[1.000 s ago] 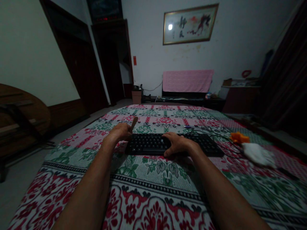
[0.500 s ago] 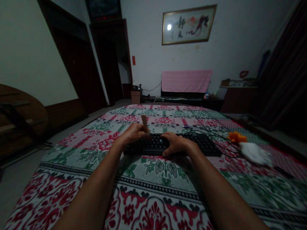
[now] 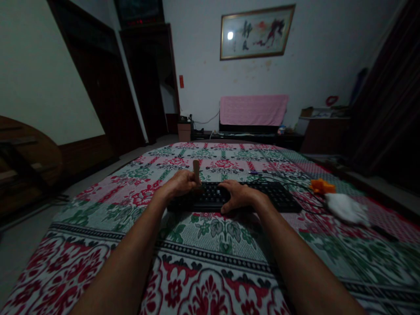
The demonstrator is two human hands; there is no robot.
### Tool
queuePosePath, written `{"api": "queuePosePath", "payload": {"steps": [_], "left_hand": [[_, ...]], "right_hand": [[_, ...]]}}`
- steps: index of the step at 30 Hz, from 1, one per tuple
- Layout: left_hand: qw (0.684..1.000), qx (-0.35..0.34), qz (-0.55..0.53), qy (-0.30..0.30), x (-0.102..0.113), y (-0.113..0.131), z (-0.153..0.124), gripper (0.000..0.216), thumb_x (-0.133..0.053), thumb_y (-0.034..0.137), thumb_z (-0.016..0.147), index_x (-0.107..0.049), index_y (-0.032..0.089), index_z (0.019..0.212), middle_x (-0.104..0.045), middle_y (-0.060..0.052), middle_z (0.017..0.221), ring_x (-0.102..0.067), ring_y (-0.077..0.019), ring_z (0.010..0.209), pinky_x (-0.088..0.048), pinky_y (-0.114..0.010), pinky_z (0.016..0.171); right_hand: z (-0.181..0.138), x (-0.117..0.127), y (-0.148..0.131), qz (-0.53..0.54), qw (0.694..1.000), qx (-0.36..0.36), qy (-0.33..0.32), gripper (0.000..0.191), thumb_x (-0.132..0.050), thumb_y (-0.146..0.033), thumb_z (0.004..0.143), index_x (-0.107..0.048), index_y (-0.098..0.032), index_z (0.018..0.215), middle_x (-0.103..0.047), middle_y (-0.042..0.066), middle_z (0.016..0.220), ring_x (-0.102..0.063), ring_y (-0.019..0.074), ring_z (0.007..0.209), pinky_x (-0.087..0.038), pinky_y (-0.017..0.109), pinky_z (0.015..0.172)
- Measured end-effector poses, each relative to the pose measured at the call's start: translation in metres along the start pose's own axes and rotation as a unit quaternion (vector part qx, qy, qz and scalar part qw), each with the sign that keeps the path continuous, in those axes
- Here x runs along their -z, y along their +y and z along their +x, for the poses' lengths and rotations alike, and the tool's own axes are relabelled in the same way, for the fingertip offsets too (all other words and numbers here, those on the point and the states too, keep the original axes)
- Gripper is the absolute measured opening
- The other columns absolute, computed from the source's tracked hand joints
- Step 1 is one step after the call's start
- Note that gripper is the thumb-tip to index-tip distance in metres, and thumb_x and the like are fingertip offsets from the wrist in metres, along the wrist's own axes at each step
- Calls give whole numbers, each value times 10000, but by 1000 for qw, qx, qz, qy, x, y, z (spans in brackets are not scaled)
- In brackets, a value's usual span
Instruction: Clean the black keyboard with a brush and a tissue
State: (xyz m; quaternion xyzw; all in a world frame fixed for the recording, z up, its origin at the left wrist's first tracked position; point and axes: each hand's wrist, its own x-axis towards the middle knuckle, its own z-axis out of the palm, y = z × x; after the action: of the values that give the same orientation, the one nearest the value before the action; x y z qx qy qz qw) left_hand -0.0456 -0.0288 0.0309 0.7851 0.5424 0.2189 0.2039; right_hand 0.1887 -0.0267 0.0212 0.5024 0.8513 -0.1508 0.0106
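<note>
A black keyboard (image 3: 282,197) lies across a floral cloth (image 3: 203,258) that covers the surface in front of me. My left hand (image 3: 179,184) is closed around a small brush with a wooden handle (image 3: 196,169), which stands nearly upright over the keyboard's left part. My right hand (image 3: 238,196) rests on the keyboard's middle, fingers curled over its near edge and pressing on it. The brush's lower end is hidden behind my fingers.
A black cable (image 3: 278,178) runs off the keyboard's far right. An orange object (image 3: 322,186) and a white cloth (image 3: 346,208) lie to the right. A pink-covered cabinet (image 3: 252,110) stands at the far wall, dark doors (image 3: 144,83) at the left.
My left hand moved right from beside the keyboard's left end onto its keys, and the brush handle swung from a rightward tilt to nearly upright. The right hand stayed put.
</note>
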Motion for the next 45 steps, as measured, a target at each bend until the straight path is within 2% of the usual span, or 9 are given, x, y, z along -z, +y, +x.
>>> {"api": "queuePosePath", "payload": {"steps": [5,8,14,22,28,31,35,38,45], "left_hand": [[997,-38,-61,-1,-12,11,2,197,-552,255,718,-696,170,823,-713,-18,827,-630,-169,810,-450,-237,729],[999,-27,-34,-14,-18,11,3,194,-560,261,706,-692,170,815,-703,-12,789,-627,-169,766,-442,-233,682],[998,12,54,-28,-2,5,-1,159,-549,205,677,-678,189,769,-680,15,710,-609,-157,711,-405,-218,616],[998,-50,21,-17,-10,16,-2,193,-503,208,717,-675,178,800,-690,-2,790,-610,-158,766,-418,-223,673],[995,17,83,-53,4,-2,-3,156,-540,213,680,-665,195,772,-676,16,735,-599,-148,706,-396,-213,617],[991,42,115,-45,12,0,-5,157,-542,208,673,-670,183,761,-674,5,725,-596,-150,694,-391,-221,617],[996,0,94,-6,9,12,-7,205,-504,191,702,-678,172,809,-682,-3,761,-598,-151,734,-394,-218,639],[997,-24,77,-16,3,16,-6,228,-480,187,716,-680,174,824,-681,7,768,-595,-148,747,-396,-209,640],[977,74,187,-72,15,6,-8,172,-529,214,670,-669,186,767,-659,4,713,-568,-134,667,-354,-210,567]], "right_hand": [[3,-3,2,2,1000,2,3,1060,-762,-560,480,-325,-248,1395,-232,110,1489,-248,366,1332,-187,580,1072],[3,-3,3,-1,1000,5,7,1055,-758,-563,485,-328,-244,1394,-237,111,1486,-239,373,1334,-186,599,1065],[-2,0,-1,1,1000,-3,1,1033,-758,-542,499,-335,-247,1394,-238,104,1489,-262,346,1333,-231,509,1083],[-2,2,-3,1,1000,-6,-6,1042,-752,-552,501,-322,-243,1399,-219,102,1496,-263,354,1330,-213,541,1078],[0,1,0,1,1000,3,-1,1043,-755,-555,493,-334,-241,1394,-236,105,1490,-261,357,1328,-214,550,1076],[-1,1,-1,2,1000,5,3,1037,-757,-548,493,-344,-233,1390,-249,105,1483,-280,362,1317,-239,537,1071],[-2,2,-2,5,1000,1,2,1037,-766,-528,490,-348,-228,1390,-254,99,1480,-305,361,1305,-283,501,1060],[-2,0,-1,1,1000,3,5,1046,-760,-541,491,-334,-230,1395,-248,99,1482,-286,356,1316,-249,524,1070],[-3,1,-2,10,1000,5,8,1007,-766,-515,503,-360,-235,1382,-272,100,1470,-310,360,1301,-248,535,1068]]}}
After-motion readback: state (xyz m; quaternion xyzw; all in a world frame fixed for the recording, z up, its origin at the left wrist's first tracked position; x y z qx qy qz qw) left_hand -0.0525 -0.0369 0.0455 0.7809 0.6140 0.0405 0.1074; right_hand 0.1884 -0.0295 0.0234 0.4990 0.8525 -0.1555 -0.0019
